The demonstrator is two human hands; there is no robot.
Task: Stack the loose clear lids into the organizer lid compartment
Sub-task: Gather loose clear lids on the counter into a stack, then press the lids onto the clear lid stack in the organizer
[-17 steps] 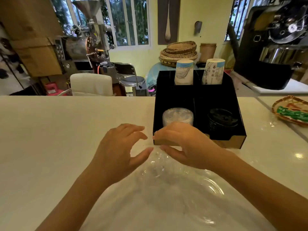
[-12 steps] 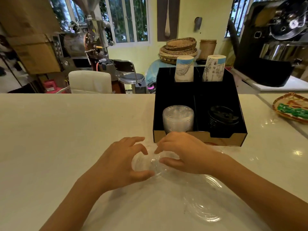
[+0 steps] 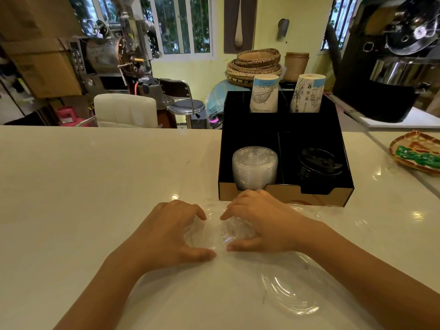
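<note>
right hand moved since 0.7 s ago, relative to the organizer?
Yes. The right hand has pulled back toward the person, off the organizer front edge it covered, and now cups a clear lid on the counter with the left hand.

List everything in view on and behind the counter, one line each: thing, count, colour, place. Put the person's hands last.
counter: one, white, fills the foreground
organizer: one, black with a tan front edge, on the counter right of centre
stacked clear lids: one stack, clear, front left compartment
black lids: one stack, black, front right compartment
paper cup stacks: two, white with blue print, rear compartments
loose clear lids: several, exact count unclear, clear, on the counter near the hands
woven tray: one, orange with green contents, counter's right edge
baskets: one pile, tan, behind the organizer
chair: one, white, behind the counter
stool: one, chrome and dark, beside the chair
left hand: grip closing on a clear lid
right hand: grip on the same lid
</note>
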